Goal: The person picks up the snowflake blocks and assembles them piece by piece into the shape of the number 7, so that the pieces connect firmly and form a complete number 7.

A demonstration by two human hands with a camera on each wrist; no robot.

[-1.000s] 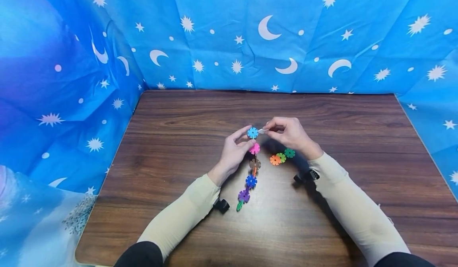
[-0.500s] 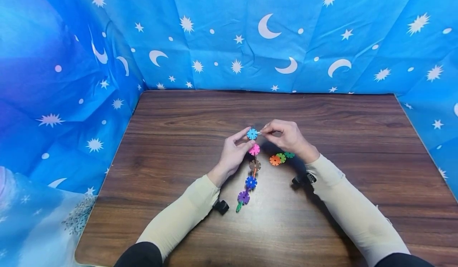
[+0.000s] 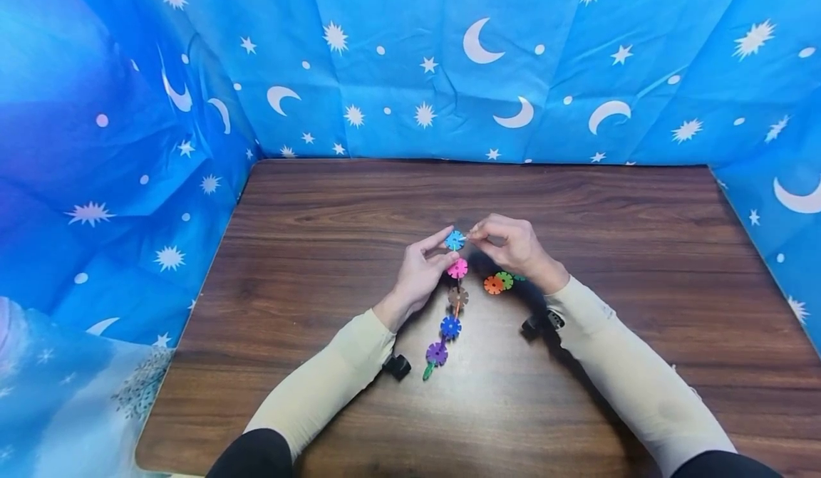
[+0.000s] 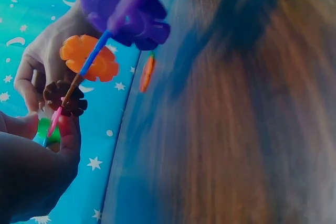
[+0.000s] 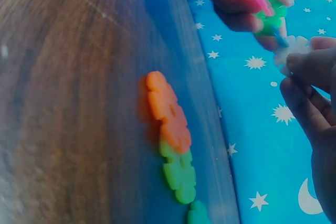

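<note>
A chain of interlocking notched plastic discs hangs from my left hand (image 3: 417, 275), thumb and fingers pinching it near the top. At its top is a light-blue disc (image 3: 455, 241), edge-on in the wrist views. Below come a pink disc (image 3: 457, 268), a brown disc (image 3: 458, 298), a blue disc (image 3: 450, 328) and a purple disc (image 3: 437, 354), with others edge-on between, and a green disc (image 3: 427, 371) at the bottom. My right hand (image 3: 513, 243) pinches a white disc (image 5: 294, 51) against the light-blue one's edge; my fingers mostly hide it in the head view.
On the brown wooden table (image 3: 321, 236), an orange disc (image 3: 493, 285) overlaps a light-green disc (image 3: 504, 280). A darker green disc (image 5: 198, 214) lies beside them, largely behind the right hand in the head view. A blue cloth with stars (image 3: 410, 58) hangs behind.
My right hand has moved slightly left, bringing the white disc up to the light-blue disc's edge. The light-blue disc has turned a little; my left hand stays nearly still.
</note>
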